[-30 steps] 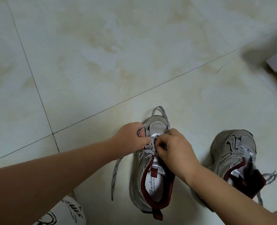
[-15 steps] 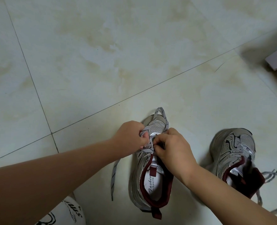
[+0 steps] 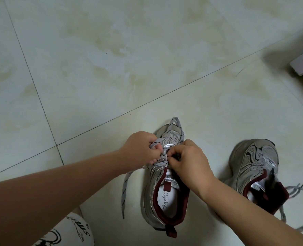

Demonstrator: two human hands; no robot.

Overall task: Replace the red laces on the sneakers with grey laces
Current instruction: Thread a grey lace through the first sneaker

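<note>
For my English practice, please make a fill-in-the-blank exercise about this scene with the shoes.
1. Both hands work on the sneaker that stands to the ____ of the other sneaker.
2. The lace hanging beside it is ____ in colour.
3. The left hand ____ a strand of that lace.
4. The sneakers stand on a ____ floor.

Missing words: left; grey; grips; tiled

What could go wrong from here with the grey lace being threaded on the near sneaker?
1. The left hand pinches the grey lace close to the eyelets; a slip in that grip could let the laced rows slacken.
2. The lace's free end trails on the floor left of the sneaker, so the two sides may end up uneven.
3. The right hand hides the eyelet, so a skipped hole is possible.
</note>
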